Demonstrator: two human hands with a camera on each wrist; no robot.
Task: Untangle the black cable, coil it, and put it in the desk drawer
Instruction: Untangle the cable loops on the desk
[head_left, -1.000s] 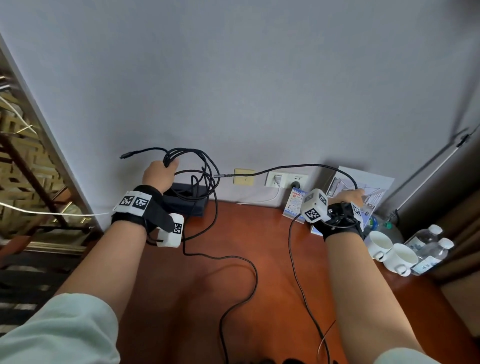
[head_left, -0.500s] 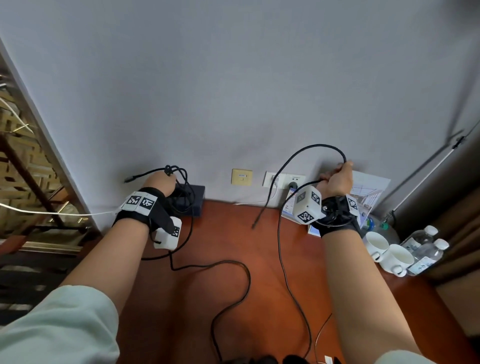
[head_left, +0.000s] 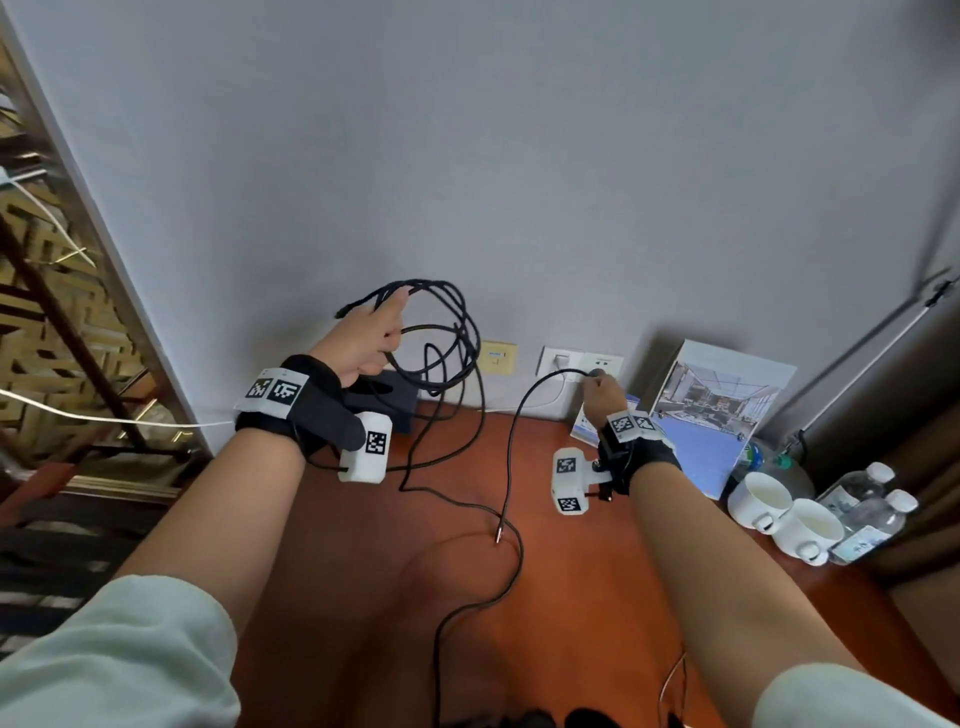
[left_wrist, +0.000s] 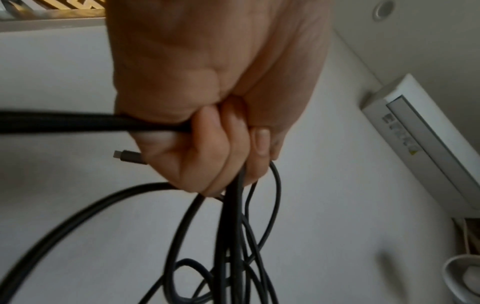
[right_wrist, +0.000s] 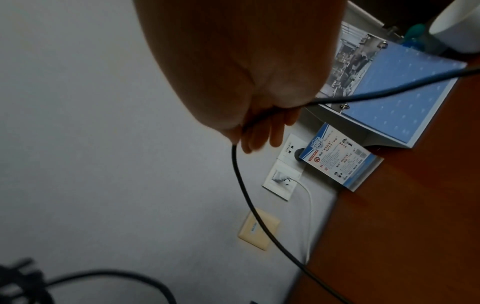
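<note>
Cups: two white cups stand at the worktop's right edge; what is inside them cannot be told
Bottles: two clear bottles with white caps stand just right of the cups; their label print is too small to read
Cable: the black cable hangs in several loops from the left hand, runs down over the worktop and off its near edge; a free end with a metal tip lies on the wood between the arms
Left hand: the left hand is raised before the wall, fingers curled tight round a bundle of loops, a short plug end sticking out beside it
Right hand: the right hand is near the wall sockets, fingers curled round one strand of the cable
Change: half a second ago the left hand was low by the dark box and the right held its strand high; now the left is up with wider loops and the right has dropped toward the sockets
Writing: a leaflet leans on the wall under the sockets, its small print unreadable; a blue folder stands beside it
</note>
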